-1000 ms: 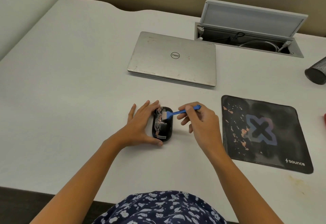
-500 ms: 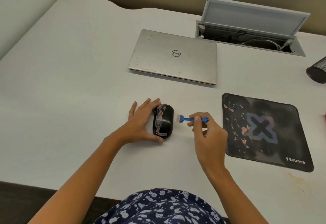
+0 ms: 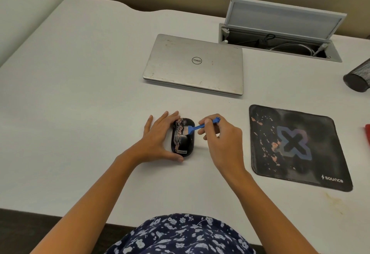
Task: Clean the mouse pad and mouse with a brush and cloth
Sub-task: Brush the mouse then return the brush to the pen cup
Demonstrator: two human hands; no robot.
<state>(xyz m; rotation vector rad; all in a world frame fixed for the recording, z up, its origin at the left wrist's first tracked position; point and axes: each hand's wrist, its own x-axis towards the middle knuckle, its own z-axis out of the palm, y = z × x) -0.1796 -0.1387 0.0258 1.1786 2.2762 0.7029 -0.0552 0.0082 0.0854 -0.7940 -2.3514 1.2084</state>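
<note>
A black mouse (image 3: 183,140) with brownish smears lies on the white desk (image 3: 80,93) in front of me. My left hand (image 3: 160,139) holds it from the left side, fingers along its far end and thumb at its near end. My right hand (image 3: 222,139) pinches a small blue brush (image 3: 200,126) whose bristles rest on the top of the mouse. To the right lies a black mouse pad (image 3: 296,145) with an X print and brownish specks. A red thing (image 3: 367,133) shows at the right edge; what it is cannot be told.
A closed silver laptop (image 3: 195,64) lies behind the mouse. Behind it to the right, a cable hatch (image 3: 280,41) stands with its lid up. A dark mesh cup (image 3: 358,75) lies at the right edge. The desk's front edge runs near my body.
My right hand has brought the brush back leftward from beside the mouse onto its top. My left hand has kept its hold on the mouse.
</note>
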